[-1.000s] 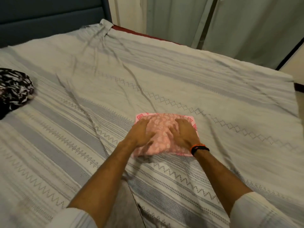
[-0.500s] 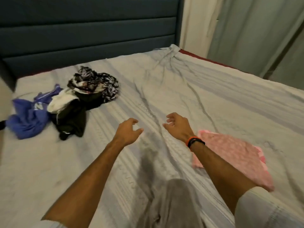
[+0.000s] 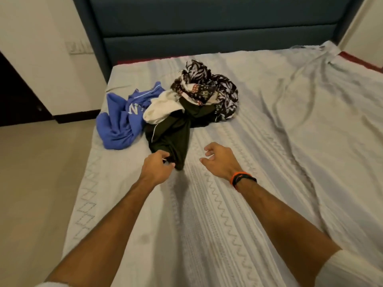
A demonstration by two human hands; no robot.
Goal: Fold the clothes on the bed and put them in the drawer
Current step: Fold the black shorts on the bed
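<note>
Left hand (image 3: 156, 167) pinches the near edge of the black garment (image 3: 169, 135) — fingers curled tight on the cloth. Right hand (image 3: 221, 160) hovers just beside it, fingers loosely curled, holding nothing, an orange-and-black wristband (image 3: 242, 179) on the wrist. The black piece trails out of a heap on the striped grey bedspread (image 3: 207, 224) near the dark headboard (image 3: 207, 27) — blue shirt (image 3: 122, 121) on the left, white garment (image 3: 163, 108) in the middle, black-and-white patterned garment (image 3: 209, 88) on top behind.
</note>
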